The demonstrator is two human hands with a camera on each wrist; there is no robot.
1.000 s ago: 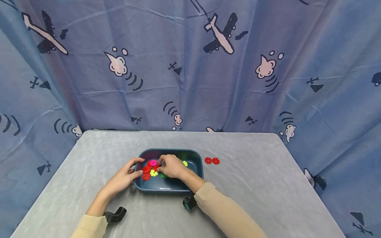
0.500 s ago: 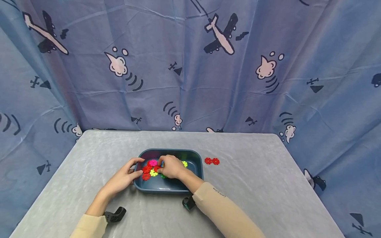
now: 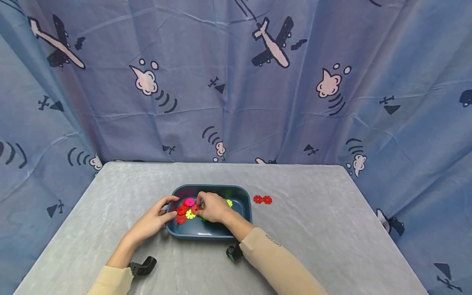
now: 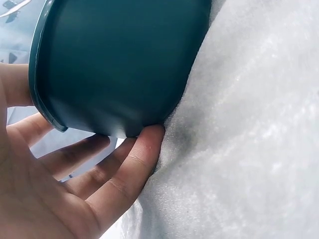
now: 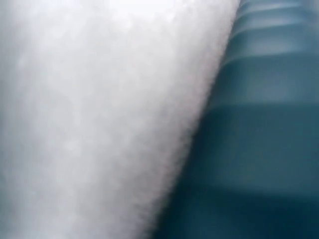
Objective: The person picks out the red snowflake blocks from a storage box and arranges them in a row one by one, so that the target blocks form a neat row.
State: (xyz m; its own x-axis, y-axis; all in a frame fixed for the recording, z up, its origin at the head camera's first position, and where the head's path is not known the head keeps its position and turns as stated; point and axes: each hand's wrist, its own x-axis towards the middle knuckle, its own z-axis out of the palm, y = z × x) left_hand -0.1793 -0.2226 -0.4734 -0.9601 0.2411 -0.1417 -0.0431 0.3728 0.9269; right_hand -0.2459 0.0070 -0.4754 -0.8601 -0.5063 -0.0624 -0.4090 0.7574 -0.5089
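- Blue-green tray [image 3: 206, 237]: lower centre of the head view, on the worktop [image 3: 313, 229]; its left half holds red, pink and yellow discs.
- Left hand [image 3: 152, 220]: grips the tray's left end, one digit over the rim, others against the outer wall.
- Right hand [image 3: 212, 206]: reaches into the tray, apparently pinching a red disc [image 3: 195, 209].
- Two red discs [image 3: 262, 199]: lie just right of the tray.
- Step, as I judge it: picking out a disc; next calls for a secure fingertip pinch, then lifting it clear of its neighbours.
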